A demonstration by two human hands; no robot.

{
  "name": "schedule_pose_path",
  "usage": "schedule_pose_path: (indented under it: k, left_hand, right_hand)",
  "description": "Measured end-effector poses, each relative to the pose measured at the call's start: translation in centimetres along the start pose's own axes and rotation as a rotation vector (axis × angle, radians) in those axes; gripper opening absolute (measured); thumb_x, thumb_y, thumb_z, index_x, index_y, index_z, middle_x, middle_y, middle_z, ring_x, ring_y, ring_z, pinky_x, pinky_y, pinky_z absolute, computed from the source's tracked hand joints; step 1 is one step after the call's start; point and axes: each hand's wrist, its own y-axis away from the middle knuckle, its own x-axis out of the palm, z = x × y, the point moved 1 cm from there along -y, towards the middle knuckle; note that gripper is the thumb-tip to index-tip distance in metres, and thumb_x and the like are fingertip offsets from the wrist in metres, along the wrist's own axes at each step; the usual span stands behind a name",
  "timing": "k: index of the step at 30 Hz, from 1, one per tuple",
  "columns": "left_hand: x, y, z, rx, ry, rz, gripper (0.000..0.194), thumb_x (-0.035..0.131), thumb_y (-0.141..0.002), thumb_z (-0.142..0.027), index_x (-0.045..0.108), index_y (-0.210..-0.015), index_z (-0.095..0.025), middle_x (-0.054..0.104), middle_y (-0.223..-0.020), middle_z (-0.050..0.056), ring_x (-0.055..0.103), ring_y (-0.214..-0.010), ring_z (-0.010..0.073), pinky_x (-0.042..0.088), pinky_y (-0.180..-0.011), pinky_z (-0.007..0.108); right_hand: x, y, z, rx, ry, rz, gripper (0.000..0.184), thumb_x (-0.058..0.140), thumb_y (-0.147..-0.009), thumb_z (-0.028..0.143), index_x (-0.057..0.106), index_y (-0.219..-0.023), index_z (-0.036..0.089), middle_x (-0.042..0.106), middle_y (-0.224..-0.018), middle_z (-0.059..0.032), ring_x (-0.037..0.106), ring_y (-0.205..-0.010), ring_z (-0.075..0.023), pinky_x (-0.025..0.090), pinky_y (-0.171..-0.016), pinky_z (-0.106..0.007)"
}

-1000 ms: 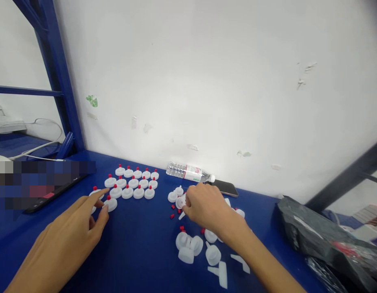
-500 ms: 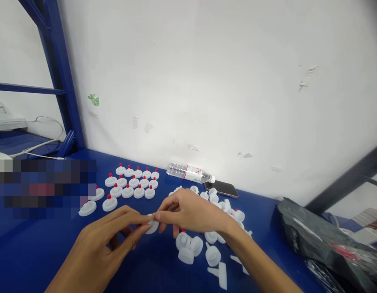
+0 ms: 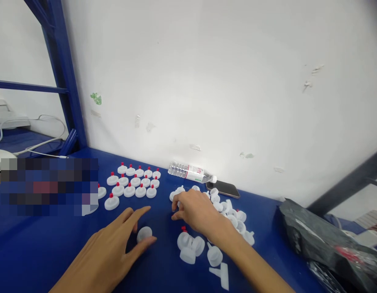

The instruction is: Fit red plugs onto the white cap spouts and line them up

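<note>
My left hand (image 3: 121,244) has its thumb and index finger spread apart around a round white plastic cap (image 3: 144,234) on the blue table. This cap's underside edge is partly hidden by the thumb. My right hand (image 3: 196,211) hovers at the left edge of a loose heap of white spout caps (image 3: 233,219), its fingers bent and apart, with nothing visible in them. More white spout caps (image 3: 188,255) lie below that hand, beside small red tips (image 3: 184,229). To the left, several white caps with red tips (image 3: 129,190) stand upright in rows.
A clear water bottle (image 3: 191,172) lies along the wall beside a dark phone (image 3: 222,189). Dark plastic bags (image 3: 325,240) sit at the right. A blue metal frame (image 3: 69,81) rises at the left, near white cables (image 3: 38,147). A pixelated patch covers part of the left side.
Both hands held a white cap between them earlier. Now they have parted: the cap rests by my left hand, whose fingers have opened, and my right hand has moved right to the heap.
</note>
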Motion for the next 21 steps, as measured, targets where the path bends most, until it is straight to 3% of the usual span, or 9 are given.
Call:
schedule_pose_path:
  k: [2, 4, 6, 10, 12, 15, 21]
  left_hand:
    - [0.0, 0.1, 0.1, -0.028, -0.046, 0.032, 0.067, 0.055, -0.085, -0.059, 0.051, -0.148, -0.034, 0.062, -0.133, 0.008, 0.071, -0.101, 0.0302, 0.054, -0.087, 0.044]
    - [0.0, 0.1, 0.1, -0.004, -0.053, 0.088, 0.052, 0.053, -0.086, -0.051, 0.062, -0.135, -0.035, 0.059, -0.137, 0.006, 0.072, -0.094, 0.0263, 0.054, -0.084, 0.041]
    - [0.0, -0.1, 0.1, 0.033, -0.028, 0.101, 0.042, 0.046, -0.091, -0.047, 0.067, -0.124, -0.035, 0.06, -0.133, 0.004, 0.07, -0.083, 0.02, 0.053, -0.079, 0.037]
    - [0.2, -0.3, 0.3, 0.028, 0.003, 0.024, 0.043, 0.042, -0.095, -0.046, 0.057, -0.133, -0.035, 0.069, -0.11, 0.001, 0.067, -0.077, 0.0178, 0.05, -0.076, 0.034]
    - [0.3, -0.3, 0.3, 0.026, -0.004, 0.013, 0.041, 0.043, -0.096, -0.046, 0.057, -0.133, -0.035, 0.07, -0.104, -0.001, 0.066, -0.08, 0.0191, 0.048, -0.076, 0.034]
    - [0.5, -0.2, 0.2, 0.053, -0.009, 0.005, 0.037, 0.043, -0.097, -0.047, 0.061, -0.127, -0.034, 0.07, -0.113, 0.0, 0.067, -0.091, 0.0214, 0.046, -0.077, 0.034]
    - [0.6, -0.4, -0.5, 0.066, -0.042, 0.012, 0.037, 0.041, -0.098, -0.042, 0.063, -0.125, -0.032, 0.069, -0.115, 0.002, 0.068, -0.1, 0.0244, 0.044, -0.076, 0.035]
  right_hand:
    - [0.1, 0.1, 0.2, -0.004, 0.007, 0.006, 0.004, 0.081, -0.084, 0.025, 0.078, -0.087, 0.025, 0.076, -0.077, -0.0007, 0.071, -0.081, -0.0211, 0.04, -0.065, -0.028]
    - [0.0, 0.2, 0.3, -0.01, 0.01, 0.008, 0.004, 0.078, -0.086, 0.023, 0.078, -0.082, 0.024, 0.076, -0.074, -0.0016, 0.071, -0.078, -0.0209, 0.039, -0.063, -0.028]
    - [-0.1, 0.4, 0.4, -0.022, 0.006, -0.003, 0.007, 0.078, -0.086, 0.022, 0.077, -0.079, 0.023, 0.076, -0.075, -0.0028, 0.072, -0.079, -0.0217, 0.039, -0.063, -0.028]
    - [-0.7, 0.8, 0.6, -0.054, -0.031, -0.069, 0.008, 0.074, -0.09, 0.019, 0.077, -0.083, 0.022, 0.076, -0.075, -0.0037, 0.071, -0.081, -0.0221, 0.041, -0.065, -0.028]
    - [-1.1, 1.0, 0.9, -0.085, -0.065, -0.102, 0.009, 0.071, -0.09, 0.017, 0.077, -0.085, 0.022, 0.077, -0.078, -0.003, 0.071, -0.082, -0.0209, 0.043, -0.066, -0.028]
    - [-1.5, 1.4, 1.6, -0.138, -0.115, -0.137, 0.012, 0.069, -0.09, 0.015, 0.077, -0.085, 0.023, 0.078, -0.082, -0.0009, 0.071, -0.083, -0.0188, 0.045, -0.067, -0.026]
    - [-1.8, 1.6, 2.6, -0.286, -0.349, -0.101, 0.011, 0.072, -0.091, 0.017, 0.08, -0.087, 0.023, 0.075, -0.071, 0.0045, 0.069, -0.067, -0.0121, 0.047, -0.067, -0.023]
